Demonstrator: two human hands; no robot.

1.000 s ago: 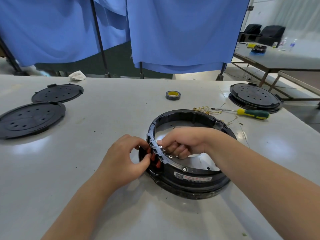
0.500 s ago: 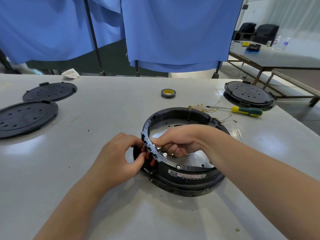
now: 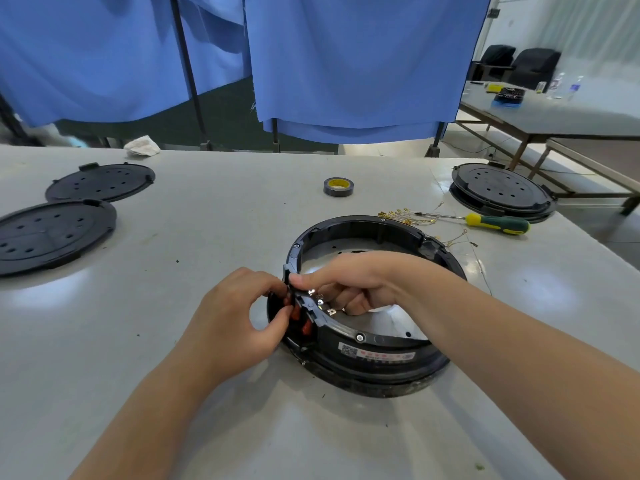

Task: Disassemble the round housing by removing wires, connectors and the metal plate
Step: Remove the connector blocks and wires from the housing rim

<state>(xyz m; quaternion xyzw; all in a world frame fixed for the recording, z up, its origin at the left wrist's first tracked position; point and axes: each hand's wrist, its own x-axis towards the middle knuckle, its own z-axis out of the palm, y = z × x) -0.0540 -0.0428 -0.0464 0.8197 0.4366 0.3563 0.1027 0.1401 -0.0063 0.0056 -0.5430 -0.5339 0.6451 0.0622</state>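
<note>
Worktop: pale grey glossy worktop [image 3: 173,341] is carrying everything and reflecting overhead light.
Housing: round black plastic housing [image 3: 374,362] is sitting near the worktop's near edge, right of centre, with a silver metal plate [image 3: 398,317] lying inside.
Left hand: left hand [image 3: 232,323] is pinching the orange connectors [image 3: 300,320] on the housing's outer left wall.
Right hand: right hand [image 3: 349,282] is reaching over the rim, fingers curled, gripping the rim there.
Left edge: two black perforated discs [image 3: 52,233] are lying flat.
Far right corner: stacked black discs [image 3: 502,192] are resting behind a yellow-green screwdriver [image 3: 491,222] and loose gold-tipped wires [image 3: 408,216].
Far centre: grey-and-yellow tape roll [image 3: 338,186] is lying flat.
Room: blue curtains [image 3: 346,64] are hanging behind; a second table [image 3: 554,116] is standing to the right.
</note>
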